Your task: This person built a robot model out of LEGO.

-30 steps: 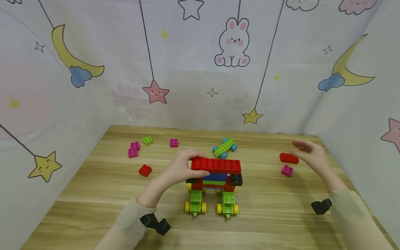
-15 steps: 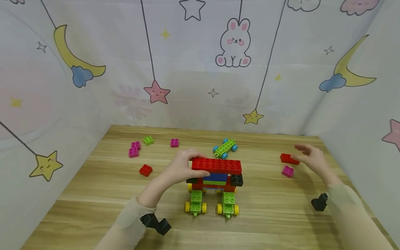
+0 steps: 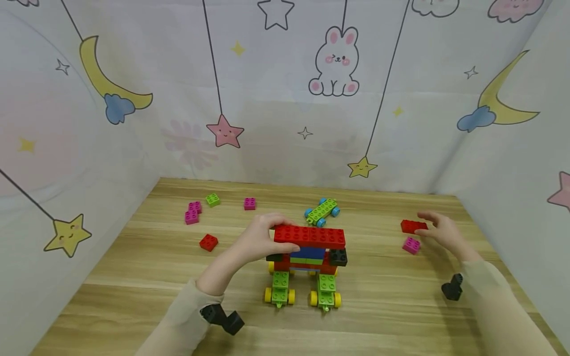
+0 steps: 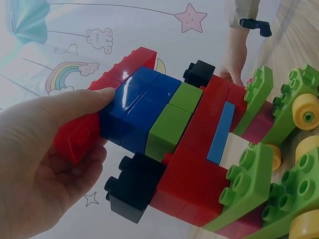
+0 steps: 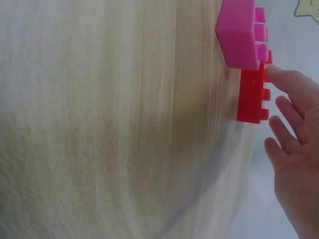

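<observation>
My left hand [image 3: 257,241] grips the left end of the red bricks [image 3: 311,237] on top of a toy brick vehicle. In the left wrist view the thumb lies by the blue bricks [image 4: 137,107], above green bricks [image 4: 174,119] and black bricks [image 4: 134,186]. Yellow wheels [image 3: 337,299] carry the green bases [image 3: 326,284]. On the right, my right hand [image 3: 447,237] hovers at a long red brick [image 3: 413,227], thumb and fingers spread. The right wrist view shows the thumb right at its studs. Beside it lies a pink brick [image 5: 238,35].
Behind the vehicle stands a green wheeled base [image 3: 322,212] with blue wheels. Loose pink bricks [image 3: 192,216], a green brick [image 3: 213,200], another pink brick [image 3: 250,203] and a small red brick [image 3: 209,242] lie at the left. A printed cloth [image 3: 267,158] encloses the table [image 3: 378,321].
My right hand has come lower and closer to the long red brick. The left hand keeps its grip on the vehicle's top; the head view has shifted slightly.
</observation>
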{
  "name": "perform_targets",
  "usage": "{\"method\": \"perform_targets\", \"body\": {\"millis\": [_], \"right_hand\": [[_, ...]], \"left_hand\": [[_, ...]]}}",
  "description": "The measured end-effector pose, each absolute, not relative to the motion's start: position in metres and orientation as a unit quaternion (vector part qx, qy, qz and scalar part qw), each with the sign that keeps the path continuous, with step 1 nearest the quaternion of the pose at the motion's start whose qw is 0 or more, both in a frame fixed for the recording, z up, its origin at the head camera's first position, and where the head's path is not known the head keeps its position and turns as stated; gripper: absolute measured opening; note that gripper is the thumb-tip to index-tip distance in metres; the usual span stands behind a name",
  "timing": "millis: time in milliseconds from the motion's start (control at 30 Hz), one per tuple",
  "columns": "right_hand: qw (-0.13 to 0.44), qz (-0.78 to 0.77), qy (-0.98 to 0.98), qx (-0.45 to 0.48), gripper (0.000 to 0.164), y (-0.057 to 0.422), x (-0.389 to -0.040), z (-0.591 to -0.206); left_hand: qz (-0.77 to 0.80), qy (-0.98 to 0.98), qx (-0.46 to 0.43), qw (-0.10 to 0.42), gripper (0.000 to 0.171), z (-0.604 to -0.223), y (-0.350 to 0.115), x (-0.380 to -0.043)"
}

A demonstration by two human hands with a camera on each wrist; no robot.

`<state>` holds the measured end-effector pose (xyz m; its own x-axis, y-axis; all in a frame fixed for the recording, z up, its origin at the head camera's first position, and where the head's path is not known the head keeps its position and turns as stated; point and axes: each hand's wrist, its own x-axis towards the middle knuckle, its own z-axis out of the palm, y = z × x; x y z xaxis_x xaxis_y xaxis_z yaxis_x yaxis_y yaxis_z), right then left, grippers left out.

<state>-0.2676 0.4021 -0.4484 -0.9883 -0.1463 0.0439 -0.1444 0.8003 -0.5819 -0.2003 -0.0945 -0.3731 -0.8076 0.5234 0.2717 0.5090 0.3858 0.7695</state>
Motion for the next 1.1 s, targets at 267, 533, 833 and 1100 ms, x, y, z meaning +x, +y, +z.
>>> {"method": "perform_targets", "body": {"millis": [267, 533, 833, 1100], "right_hand": [[0.011, -0.289, 0.954, -0.083, 0.062, 0.403, -0.27, -0.456], [0.007, -0.285, 0.955, -0.08, 0.052, 0.402, -0.271, -0.462], [0.004, -0.287, 0.956, -0.067, 0.048, 0.403, -0.27, -0.463], [-0.003, -0.282, 0.957, -0.066, 0.046, 0.401, -0.27, -0.461]], "left_hand": [[0.46, 0.833, 0.306, 0.017, 0.04, -0.374, -0.095, -0.201], [0.46, 0.836, 0.298, 0.017, 0.04, -0.372, -0.095, -0.199], [0.463, 0.836, 0.295, 0.021, 0.04, -0.373, -0.095, -0.2], [0.46, 0.838, 0.292, 0.023, 0.04, -0.371, -0.095, -0.198]]}}
